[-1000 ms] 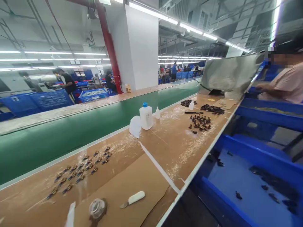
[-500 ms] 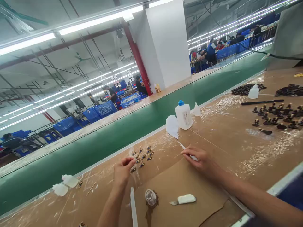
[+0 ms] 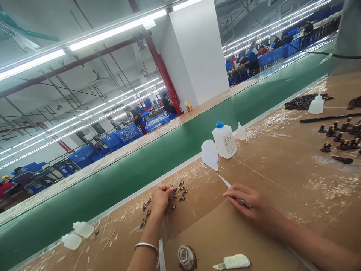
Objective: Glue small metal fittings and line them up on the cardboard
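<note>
My left hand [image 3: 161, 197] is at a cluster of small dark blue-and-gold figurines [image 3: 182, 191], its thumb and fingertips pinched together. Whatever sits between those fingertips is hidden. More of these pieces [image 3: 145, 214] lie to the left of the wrist. In my right hand [image 3: 248, 201], a thin white pointed tool [image 3: 224, 180] is gripped, its tip aimed up and to the left. Below the hands a small glass jar [image 3: 186, 256] stands on a brown sheet [image 3: 208, 241], and a knife with a white-wrapped handle [image 3: 236, 261] lies beside it.
A white bottle with a blue cap [image 3: 225, 141], a white paper piece [image 3: 210, 153] and a small dropper bottle [image 3: 240, 132] stand at the table's far edge. Two squeeze bottles [image 3: 72, 241] lie left. Dark figures [image 3: 342, 141] stand right. Beyond runs a green belt [image 3: 186, 137].
My left hand has moved right across the cluster, and several figurines now show on its left side. The right hand keeps its grip on the white tool. The view has shifted slightly.
</note>
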The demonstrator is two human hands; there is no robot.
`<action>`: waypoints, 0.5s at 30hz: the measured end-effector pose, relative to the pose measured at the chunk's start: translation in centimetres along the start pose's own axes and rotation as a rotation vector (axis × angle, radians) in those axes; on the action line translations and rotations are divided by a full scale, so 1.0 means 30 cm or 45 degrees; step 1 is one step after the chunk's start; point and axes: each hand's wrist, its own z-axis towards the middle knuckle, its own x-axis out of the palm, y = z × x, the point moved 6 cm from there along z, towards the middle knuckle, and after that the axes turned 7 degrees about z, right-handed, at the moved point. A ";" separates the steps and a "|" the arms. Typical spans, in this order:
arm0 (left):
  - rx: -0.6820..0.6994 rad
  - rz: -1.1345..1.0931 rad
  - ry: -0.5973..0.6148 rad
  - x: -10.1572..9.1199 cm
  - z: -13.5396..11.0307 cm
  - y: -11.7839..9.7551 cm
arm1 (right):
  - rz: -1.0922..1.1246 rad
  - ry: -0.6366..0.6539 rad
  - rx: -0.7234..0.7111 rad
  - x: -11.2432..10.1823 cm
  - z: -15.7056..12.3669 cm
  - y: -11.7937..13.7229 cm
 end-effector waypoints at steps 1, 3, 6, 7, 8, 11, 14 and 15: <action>0.024 0.008 -0.030 -0.026 -0.012 -0.004 | 0.004 0.003 -0.001 0.000 -0.001 -0.002; 0.076 0.013 -0.122 -0.105 -0.061 0.000 | 0.016 0.000 -0.005 -0.003 -0.003 -0.004; 0.135 0.021 -0.287 -0.262 -0.203 0.062 | 0.016 -0.054 -0.025 -0.012 -0.007 0.000; 0.134 0.033 -0.327 -0.309 -0.264 0.099 | 0.004 -0.083 -0.032 -0.015 -0.009 0.000; 0.125 0.051 -0.351 -0.348 -0.328 0.143 | -0.013 -0.110 -0.023 -0.017 -0.012 -0.005; 0.066 0.133 -0.383 -0.402 -0.511 0.288 | -0.057 -0.175 -0.054 -0.014 -0.030 -0.032; 0.063 0.217 -0.354 -0.371 -0.644 0.409 | -0.087 -0.137 -0.023 0.011 -0.051 -0.092; 0.075 0.244 -0.350 -0.353 -0.673 0.437 | -0.101 -0.118 -0.002 0.021 -0.055 -0.111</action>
